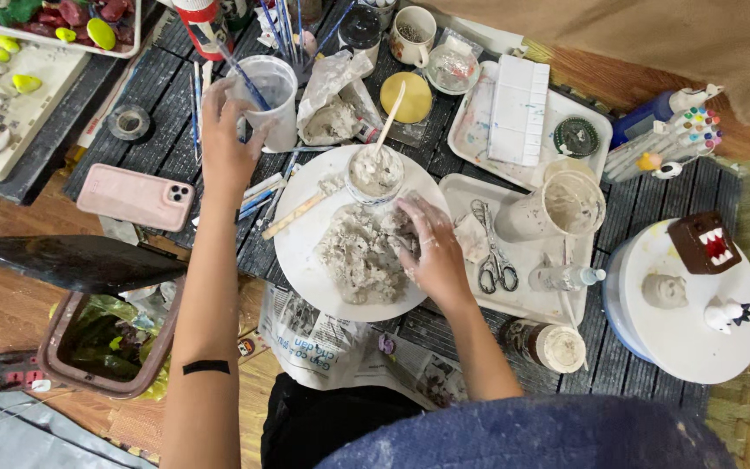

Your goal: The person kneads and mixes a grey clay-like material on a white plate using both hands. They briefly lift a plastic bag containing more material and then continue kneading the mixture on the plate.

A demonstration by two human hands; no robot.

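Worktop of dark slats carries everything, and the round white plate near its front edge serves as the landmark. On the plate lies a lumpy grey mass of clay pulp, spread across the middle. The person's right hand rests on the right side of that mass, fingers bent and pressing into it, gripping a portion of the pulp rather than lying slack. At the far rim of the plate stands a small bowl of the same grey mix with a wooden stick leaning out of it. Beyond the plate's far left edge is a white plastic cup; the left hand is closed round its near side, though whether it lifts the cup or only steadies it cannot be told from this angle. Right of the plate a white tray holds scissors and a smeared beaker. Left of the plate lies a pink phone.

As a judgement, kneading goes best if the right hand keeps the pulp toward the plate's centre, folding the loose edges inward so nothing spills onto the slats, while the left hand keeps the cup upright and clear of the brushes lying just beside the plate.
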